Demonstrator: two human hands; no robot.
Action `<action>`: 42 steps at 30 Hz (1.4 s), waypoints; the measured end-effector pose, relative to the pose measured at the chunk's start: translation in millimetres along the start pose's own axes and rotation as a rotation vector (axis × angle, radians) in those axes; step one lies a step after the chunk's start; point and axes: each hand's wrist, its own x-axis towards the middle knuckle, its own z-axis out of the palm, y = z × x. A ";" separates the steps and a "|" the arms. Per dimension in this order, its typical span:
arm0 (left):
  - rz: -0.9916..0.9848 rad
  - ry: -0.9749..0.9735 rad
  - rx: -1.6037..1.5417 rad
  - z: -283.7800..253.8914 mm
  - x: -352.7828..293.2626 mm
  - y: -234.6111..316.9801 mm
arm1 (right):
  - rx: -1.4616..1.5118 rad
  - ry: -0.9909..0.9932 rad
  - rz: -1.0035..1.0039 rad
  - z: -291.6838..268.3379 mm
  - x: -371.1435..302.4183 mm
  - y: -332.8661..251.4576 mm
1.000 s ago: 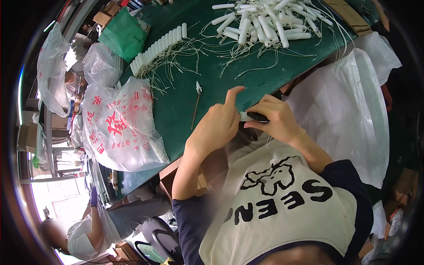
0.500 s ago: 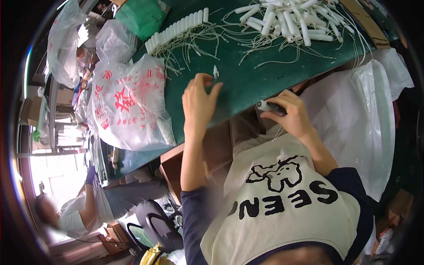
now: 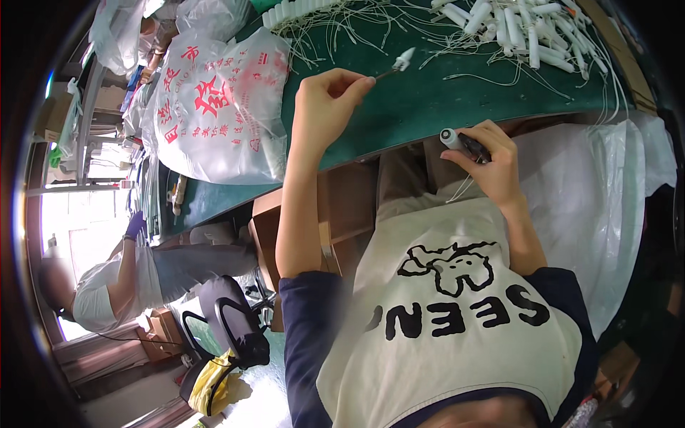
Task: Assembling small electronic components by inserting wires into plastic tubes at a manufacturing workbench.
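My left hand [image 3: 322, 107] is raised over the green table, thumb and forefinger pinched on a thin stick [image 3: 386, 73]. A white blob of paste-like stuff [image 3: 404, 60] sits on the stick's far end. Lower and to the right, at the table's front edge, my right hand [image 3: 498, 162] wraps round a small tube [image 3: 449, 137] with a pale round end and a dark body. Its pale end points left, toward the stick but well apart from it. Thin white cords [image 3: 461, 188] hang below that hand; the fingers hide where they begin.
Loose white tubes with cords [image 3: 531, 36] lie heaped at the far right of the green table [image 3: 399, 121]. More stand in a row [image 3: 303, 10] at the back. A plastic bag [image 3: 214, 121] fills the left. Another person [image 3: 107, 285] and a chair [image 3: 232, 321] are farther left.
My left hand has moved up and right, and the stick with its white tip now shows more plainly. The right hand keeps its grip on the tube. The whole view has shifted.
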 end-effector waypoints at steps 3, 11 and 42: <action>-0.069 -0.194 -0.425 2.6 -14.2 20.8 | 0.019 0.027 -0.031 -3.6 3.0 -2.0; -0.374 -0.592 -0.820 36.7 -28.8 18.2 | -0.010 0.083 -0.133 -3.1 14.3 -3.6; -0.446 -0.767 -0.894 51.3 -18.6 5.0 | 0.042 0.160 -0.260 0.8 3.8 11.2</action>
